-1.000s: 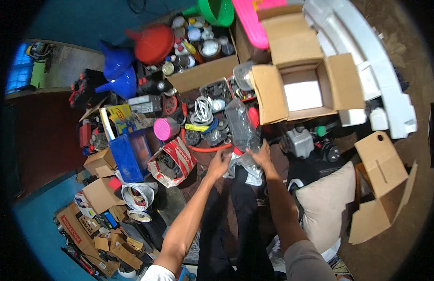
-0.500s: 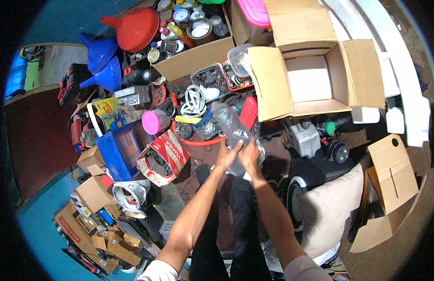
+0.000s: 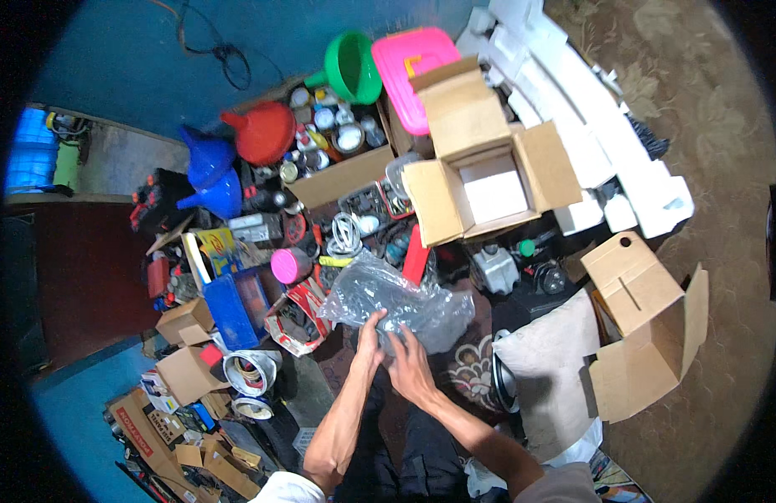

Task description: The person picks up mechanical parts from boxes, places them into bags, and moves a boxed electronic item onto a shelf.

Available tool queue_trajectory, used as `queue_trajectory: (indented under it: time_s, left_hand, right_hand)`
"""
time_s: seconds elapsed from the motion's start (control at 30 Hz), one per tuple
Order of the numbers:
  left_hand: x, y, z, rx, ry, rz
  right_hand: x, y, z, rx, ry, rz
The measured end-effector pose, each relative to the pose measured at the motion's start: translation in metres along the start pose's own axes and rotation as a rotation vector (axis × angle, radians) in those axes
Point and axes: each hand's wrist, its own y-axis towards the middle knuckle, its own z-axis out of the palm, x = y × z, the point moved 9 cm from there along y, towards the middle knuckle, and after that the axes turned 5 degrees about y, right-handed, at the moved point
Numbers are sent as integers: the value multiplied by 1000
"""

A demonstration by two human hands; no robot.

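A crumpled clear plastic bag (image 3: 421, 314) spreads out in front of me, partly over the small clutter in the middle. My left hand (image 3: 369, 339) pinches its near edge with thumb and fingers. Just to the right, my right hand (image 3: 406, 362) has curled fingers on the same bag. Beyond the bag lie a red elongated object (image 3: 415, 251), a coil of white hose (image 3: 346, 236) and a pink-lidded container (image 3: 290, 267). A red and white carton of parts (image 3: 292, 327) sits left of the bag. What the bag contains, if anything, I cannot make out.
An open cardboard box (image 3: 442, 201) stands at upper right, near white foam pieces (image 3: 652, 197). Another box (image 3: 635, 377) and a cushion (image 3: 547, 377) lie right. Funnels (image 3: 258, 134), a box of cans (image 3: 329, 180), a blue bin (image 3: 233, 310) and piled cartons (image 3: 183, 377) surround me.
The bag has swung from upright to spread sideways, lower and wider. My hands have moved down and left, closer together on its near edge. The camera view has shifted.
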Motion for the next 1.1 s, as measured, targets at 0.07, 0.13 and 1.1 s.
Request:
queue_trajectory:
  time_s: [0.07,0.13,1.1]
  left_hand:
    - [-43,-42,12,-2,148,245]
    - [-77,-106,46,59,260,337]
    - [-109,-440,-4,636,1165,892]
  right_hand:
    - [37,-9,-51,-206,59,8]
    - [78,-17,-105,-362,-62,76]
    - [168,-360,-44,-1019,1613,342]
